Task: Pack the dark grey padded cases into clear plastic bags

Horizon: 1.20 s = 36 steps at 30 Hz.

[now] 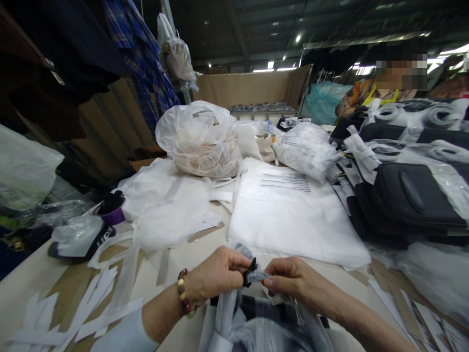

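Note:
My left hand [222,274], wearing a beaded bracelet, is closed with its fingertips pinching a small black piece [250,272], possibly a strap end or clip. From that piece a bit of clear plastic wrap [258,276] reaches across to my right hand [293,281], whose thumb and finger are pressed together on it. Just beneath both hands, at the bottom edge, lies a dark bag [252,308] partly covered by clear plastic and white foam wrapping [226,313]. The exact shape of the black piece is hidden by my fingers.
A stack of white plastic bags [293,220] lies ahead, beside a full clear sack [205,142]. Black bags with wrapped handles [410,195] are piled at right. Paper strips [91,303] litter the left. A person [355,100] is at the far right.

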Each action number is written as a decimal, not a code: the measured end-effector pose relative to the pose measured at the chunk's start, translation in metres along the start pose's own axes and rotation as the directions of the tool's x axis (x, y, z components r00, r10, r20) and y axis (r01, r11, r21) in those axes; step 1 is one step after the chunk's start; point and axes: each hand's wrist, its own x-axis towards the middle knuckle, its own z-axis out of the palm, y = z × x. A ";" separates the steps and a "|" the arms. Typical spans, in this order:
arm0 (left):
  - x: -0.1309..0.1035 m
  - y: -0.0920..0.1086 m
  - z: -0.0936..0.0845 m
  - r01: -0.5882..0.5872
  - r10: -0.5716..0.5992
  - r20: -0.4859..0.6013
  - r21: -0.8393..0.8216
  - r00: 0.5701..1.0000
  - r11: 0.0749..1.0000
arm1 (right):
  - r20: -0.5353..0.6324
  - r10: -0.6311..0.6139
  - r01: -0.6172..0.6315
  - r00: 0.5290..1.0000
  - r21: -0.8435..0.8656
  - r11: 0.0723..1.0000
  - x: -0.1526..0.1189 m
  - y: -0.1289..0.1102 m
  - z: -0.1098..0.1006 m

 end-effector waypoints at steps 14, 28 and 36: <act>-0.003 0.006 0.007 0.051 -0.027 -0.085 0.289 0.996 0.956 | -0.026 -0.078 0.080 0.997 0.063 0.995 -0.002 0.003 0.003; -0.003 0.002 0.012 -0.037 0.073 -0.128 0.263 0.989 0.964 | -0.048 -0.064 0.069 0.997 0.112 0.991 -0.002 0.007 0.006; -0.002 0.009 0.023 -0.147 0.259 -0.147 0.522 0.955 0.840 | 0.003 -0.077 0.076 0.997 0.152 0.985 -0.008 0.002 0.000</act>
